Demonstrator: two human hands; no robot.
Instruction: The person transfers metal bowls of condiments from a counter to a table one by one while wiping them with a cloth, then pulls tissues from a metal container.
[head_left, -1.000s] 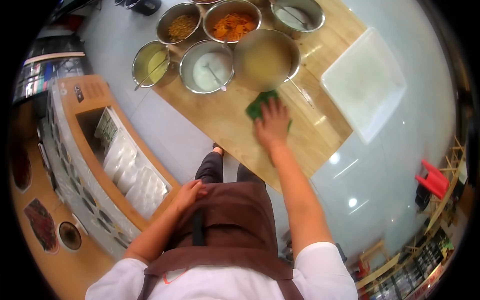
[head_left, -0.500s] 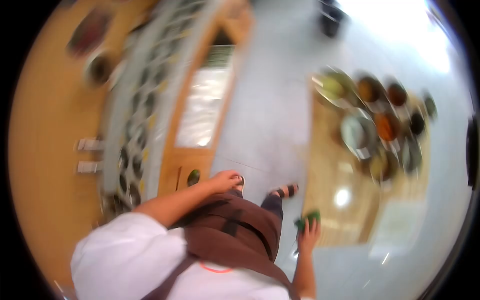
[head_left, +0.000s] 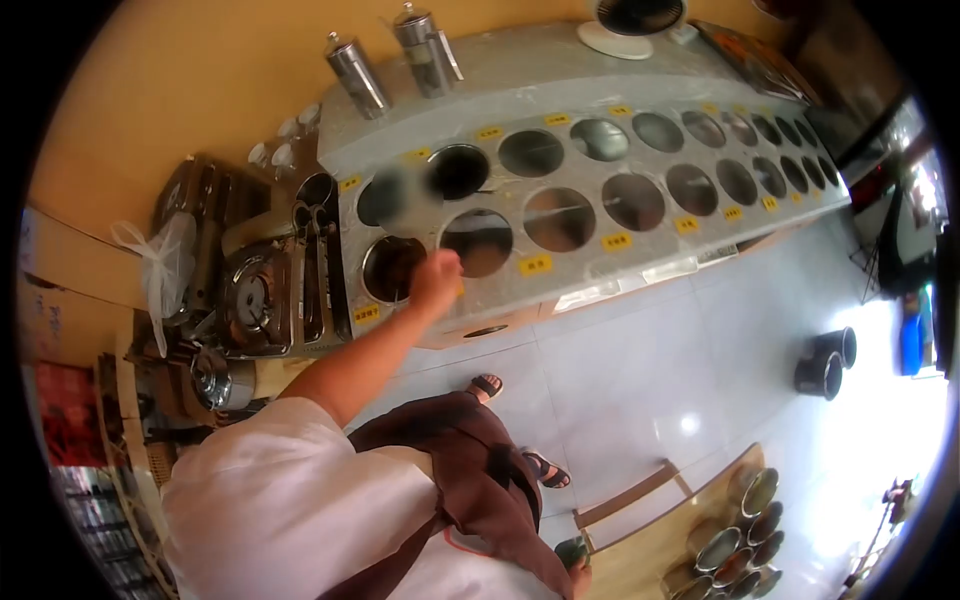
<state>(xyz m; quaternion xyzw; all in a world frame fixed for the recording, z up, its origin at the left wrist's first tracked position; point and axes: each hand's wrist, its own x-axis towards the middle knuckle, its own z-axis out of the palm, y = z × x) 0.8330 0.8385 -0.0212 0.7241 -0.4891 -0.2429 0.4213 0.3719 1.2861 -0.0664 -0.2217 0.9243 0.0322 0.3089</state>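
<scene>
My left hand point(head_left: 437, 280) is over the front edge of a grey counter point(head_left: 500, 292) with two rows of round openings. Its fingers are drawn together beside a dark round opening point(head_left: 393, 268); whether anything is in them is too small to tell. Low in the view, my right hand point(head_left: 580, 577) holds a green cloth point(head_left: 571, 551) near the corner of the wooden table point(head_left: 640, 541). Yellow labels point(head_left: 535, 265) lie beside the openings.
Two metal pitchers point(head_left: 357, 76) and a white fan point(head_left: 616, 40) stand on the raised back ledge. A gas stove point(head_left: 257, 300) and a kettle point(head_left: 221, 380) are at the left. Metal bowls point(head_left: 719, 549) sit on the table, and black buckets point(head_left: 820, 374) on the floor.
The view has swung left from the table to the counter. My left hand has moved from near my apron to the counter's edge. The green cloth is still in my right hand.
</scene>
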